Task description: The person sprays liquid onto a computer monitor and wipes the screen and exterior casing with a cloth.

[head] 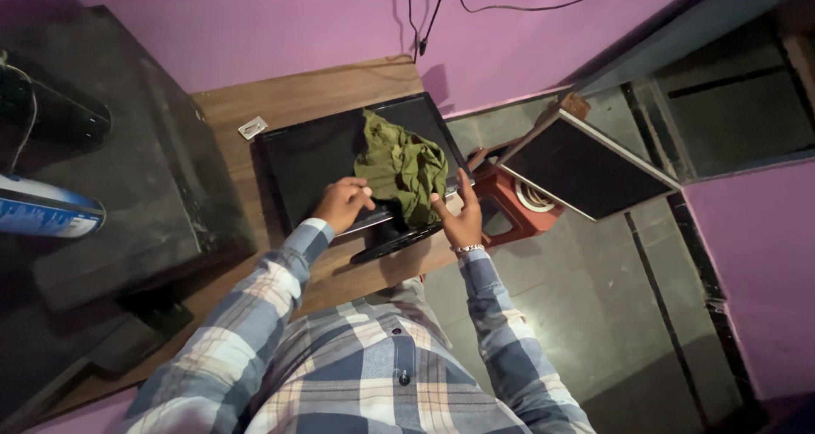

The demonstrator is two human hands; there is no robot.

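A brown wooden table point(280, 103) runs along the purple wall point(280, 22), and on it a flat black monitor point(310, 158) lies face up, taking up most of the tabletop's far end. A crumpled olive-green cloth point(403, 166) sits on the right half of the screen, bunched in folds and reaching from near the top edge down to the bottom edge. To the right, off the table, a second dark flat panel point(581, 166) with a pale frame leans tilted above a red stool point(509, 209) on the grey tiled floor point(586, 315). The person wears a checked blue and white shirt point(373, 374). The left hand point(342, 203) rests on the lower edge of the monitor just left of the cloth, fingers curled down and bunched loosely against the screen rim, touching it rather than gripping anything that can be made out. The right hand point(458, 217) is at the monitor's lower right corner, beside the cloth, palm turned inward with the fingers spread and raised; it holds nothing, and whether it touches the cloth or frame cannot be told. A beaded bracelet point(467, 248) circles the right wrist. A small silvery metal piece point(252, 128) lies on the table near the monitor's upper left corner.
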